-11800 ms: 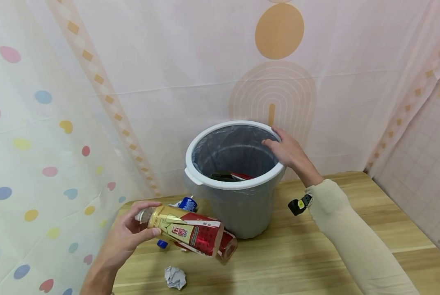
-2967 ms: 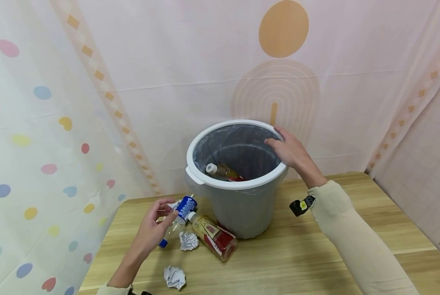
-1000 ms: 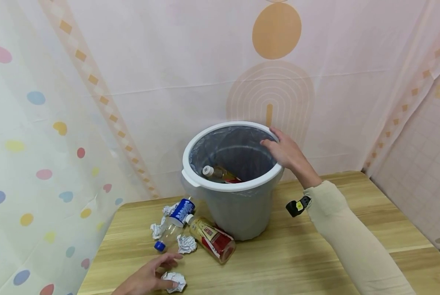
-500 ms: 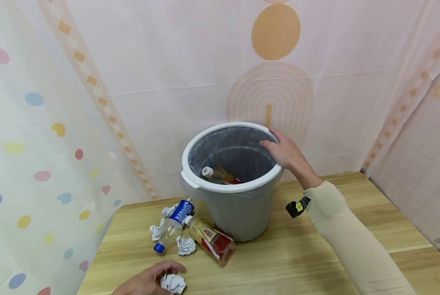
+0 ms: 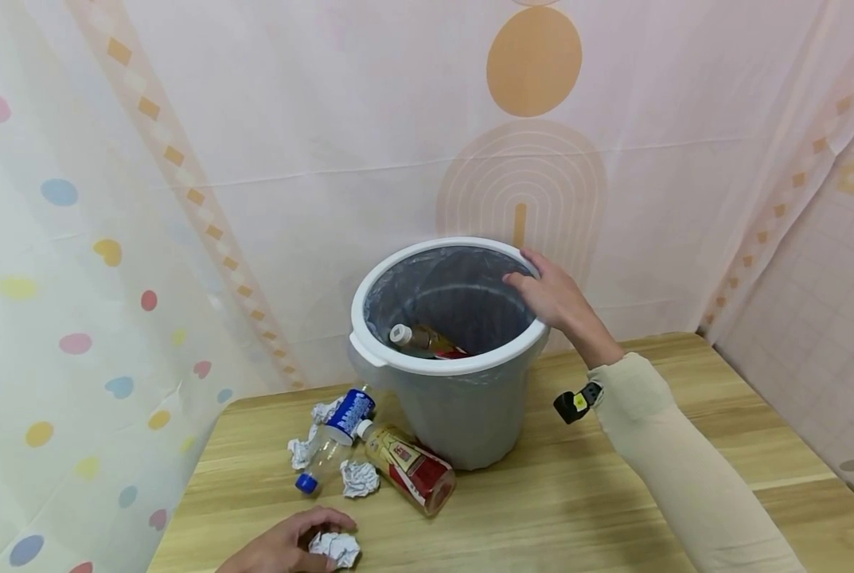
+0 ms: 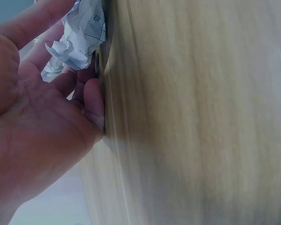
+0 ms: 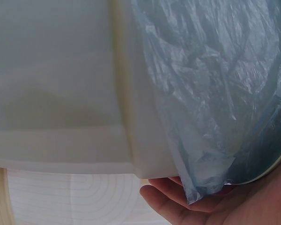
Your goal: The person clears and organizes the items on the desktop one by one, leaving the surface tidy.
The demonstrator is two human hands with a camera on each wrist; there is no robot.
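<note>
Left hand [image 5: 283, 547]: fingers curled round the crumpled paper ball [image 5: 334, 547], at the near edge of the bench [image 5: 577, 509]; wrist cut off by the frame.
Right hand [image 5: 555, 293]: gripping the rim of the lined bin [image 5: 455, 414], likely to steady it.
Bin contents: one bottle [image 5: 423, 341] showing; the rest hidden.
Beside bin: red-label bottle [image 5: 407, 474], blue-label bottle [image 5: 333, 434], more paper wads [image 5: 358, 477].

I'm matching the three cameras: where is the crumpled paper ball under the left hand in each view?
Head: crumpled paper ball at the bottom edge, under the left hand.
Left wrist: top left, against the fingers, on the table.
Right wrist: not in it.
Shared landmark: the left hand on the wooden table.
</note>
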